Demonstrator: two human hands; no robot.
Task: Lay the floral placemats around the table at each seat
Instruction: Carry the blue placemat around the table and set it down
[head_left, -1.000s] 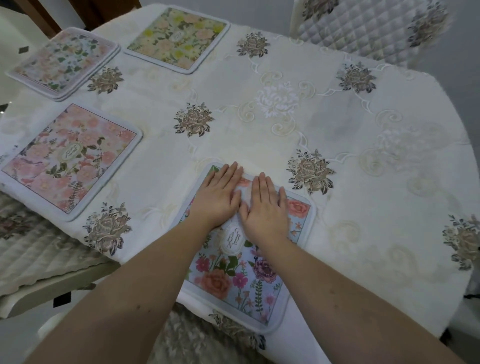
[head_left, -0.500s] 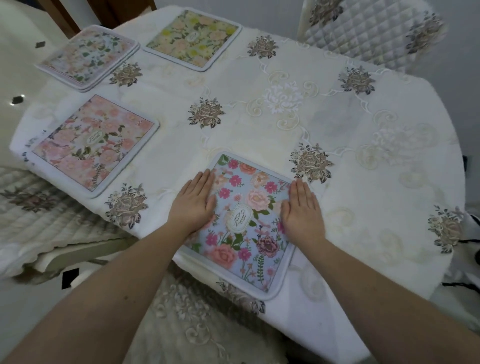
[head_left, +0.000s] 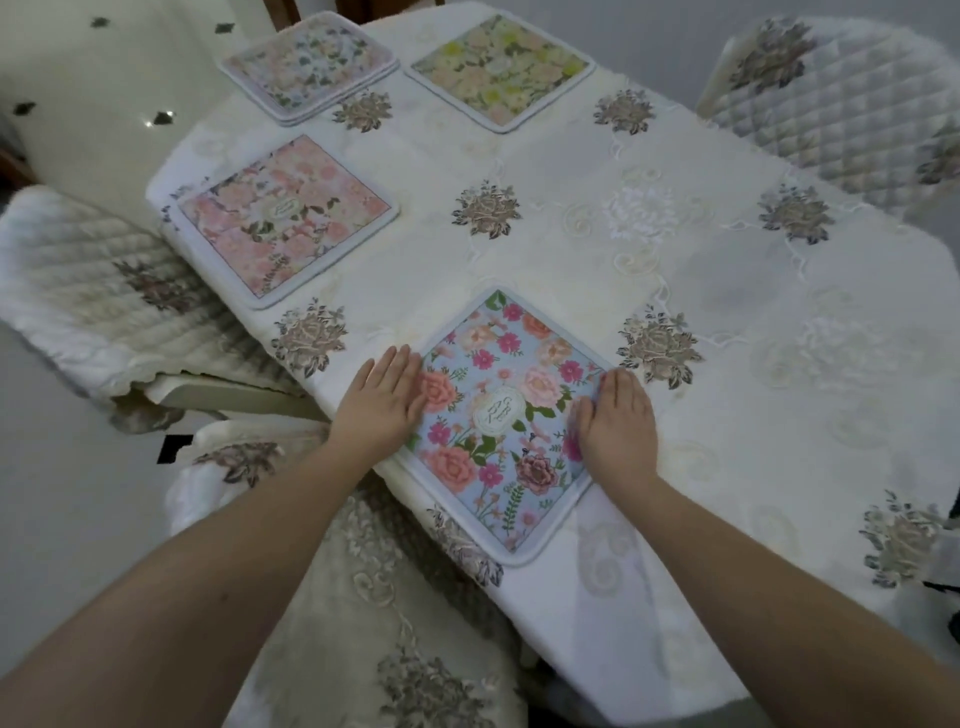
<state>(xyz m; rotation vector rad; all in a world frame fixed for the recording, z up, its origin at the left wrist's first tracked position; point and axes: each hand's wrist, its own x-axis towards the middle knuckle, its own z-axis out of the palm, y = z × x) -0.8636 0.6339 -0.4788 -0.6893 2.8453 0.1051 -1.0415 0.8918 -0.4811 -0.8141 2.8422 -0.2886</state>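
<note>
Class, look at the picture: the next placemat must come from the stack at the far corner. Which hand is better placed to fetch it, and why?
Probably the left hand. It rests flat at the blue placemat's left edge, on the same side as the stack. The right hand would have to cross over.

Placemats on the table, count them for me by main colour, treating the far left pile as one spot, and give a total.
Blue: 1, blue placemat, a hand at each side
Pink: 1, pink placemat
Yellow: 1, yellow placemat
Pale mixed: 1, stack of placemats, how many lie in it cannot be told
Total: 4 spots
</note>
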